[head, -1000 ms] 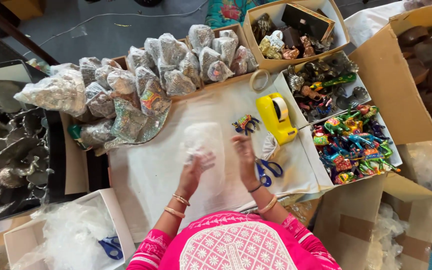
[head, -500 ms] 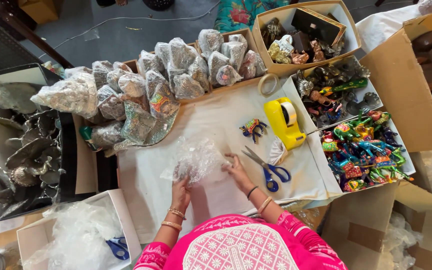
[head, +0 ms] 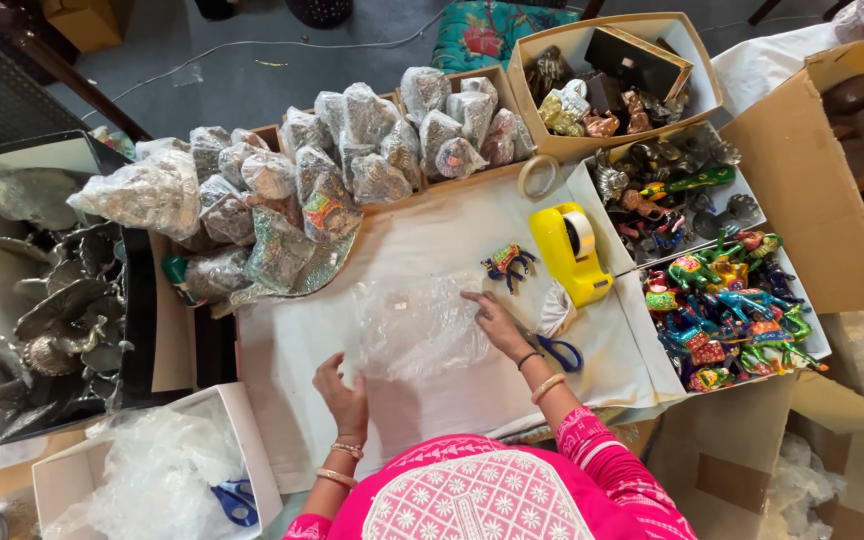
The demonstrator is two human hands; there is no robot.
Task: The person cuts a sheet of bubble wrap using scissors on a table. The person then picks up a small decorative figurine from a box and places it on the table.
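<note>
Two hands working on one sheet of clear bubble wrap (head: 422,325), which is lying flat on the white cloth (head: 432,240) in the middle of the table, just below the small painted figurine (head: 508,263).

Left hand (head: 344,393) is resting on the sheet's lower-left corner, palm down, fingers slightly curled and pressing the wrap onto the cloth. Not gripping anything. Two bangles on that wrist.

Right hand (head: 497,322) is lying on the sheet's right edge, fingers stretched out flat and pointing up-left, pinning the wrap down. Also not closed around anything. Two bangles and a dark band on that wrist. Both forearms are coming in from the bottom edge, pink sleeves showing.

Counts around the sheet:
- one loose figurine on the cloth, blue with orange and yellow, well clear of both hands
- one yellow tape dispenser (head: 570,252), just right of the figurine
- one bare roll of tape (head: 538,176) above the dispenser
- one pair of blue-handled scissors (head: 556,351), touching or just beside the right wrist, blades partly hidden
- a second pair of blue scissors (head: 235,502) sitting in the white box (head: 242,420) at lower left, on loose plastic
- wrapped bundles (head: 332,170) piling up along the top of the cloth, too many and too overlapped to count
- painted animals (head: 722,310) filling the tray at right, uncountable
</note>
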